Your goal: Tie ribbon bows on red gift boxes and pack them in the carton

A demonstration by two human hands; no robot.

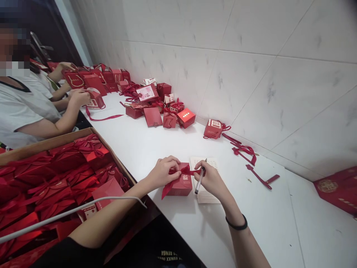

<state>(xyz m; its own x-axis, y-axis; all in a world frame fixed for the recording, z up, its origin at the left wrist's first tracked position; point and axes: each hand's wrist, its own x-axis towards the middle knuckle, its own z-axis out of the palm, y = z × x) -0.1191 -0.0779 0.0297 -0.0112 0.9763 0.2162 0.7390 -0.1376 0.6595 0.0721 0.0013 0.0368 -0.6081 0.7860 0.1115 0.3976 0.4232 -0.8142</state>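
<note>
A small red gift box point(180, 189) stands on the white table before me, with a dark red ribbon point(186, 171) knotted across its top. At the box's left side my left hand point(161, 172) is closed, pinching the ribbon between thumb and fingers. My right hand point(209, 179), to the right of the box, is closed on the ribbon's other end and also keeps a pen point(199, 183), slanting downward, in its grip. Beneath the right hand and beside the box lies a pale printed sheet point(210, 198), partly covered.
An open carton point(113, 150) full of red ribboned boxes stands at my left, with a white cable point(69, 213) across it. More red boxes point(169, 120) are heaped by the wall. Loose ribbons point(262, 178) lie at right. Co-workers point(39, 108) handle boxes at far left.
</note>
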